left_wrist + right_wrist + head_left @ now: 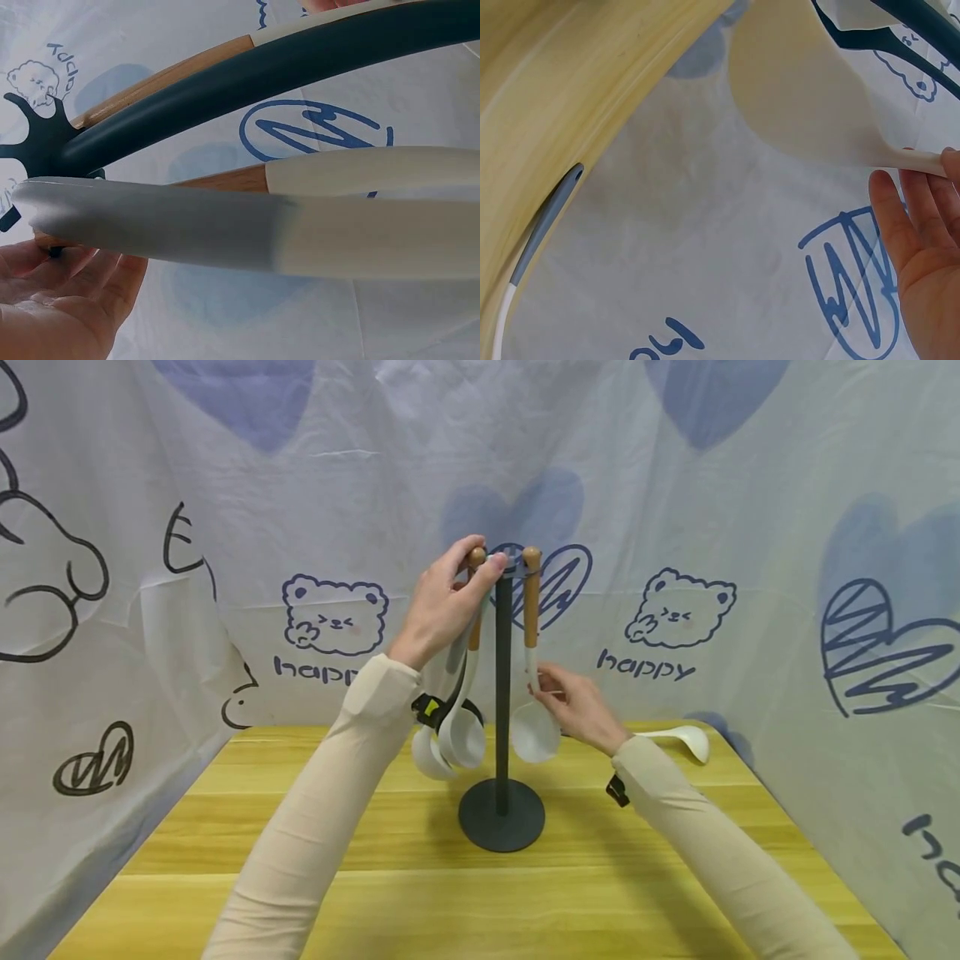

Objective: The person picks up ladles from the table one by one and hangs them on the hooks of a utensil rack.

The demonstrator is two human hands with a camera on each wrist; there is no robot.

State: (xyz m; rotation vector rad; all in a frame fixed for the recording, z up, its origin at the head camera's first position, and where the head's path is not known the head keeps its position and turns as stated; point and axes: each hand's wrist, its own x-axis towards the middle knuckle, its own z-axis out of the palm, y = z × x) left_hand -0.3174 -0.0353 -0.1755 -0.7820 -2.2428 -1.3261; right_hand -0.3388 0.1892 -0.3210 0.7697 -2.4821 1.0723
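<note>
A dark utensil rack with a round base stands upright on the table. My left hand grips its top, thumb on the hub beside a wooden handle end; its fingertips are partly hidden in the left wrist view. Under that hand hang white ladles, one with a wooden handle and one with a grey handle. On the rack's right side hangs another white ladle with a wooden handle. My right hand pinches its white neck just above the bowl.
Behind my right wrist, a white ladle lies near the back edge of the wooden table. Its grey handle shows in the right wrist view. A printed cloth hangs close behind and along both sides.
</note>
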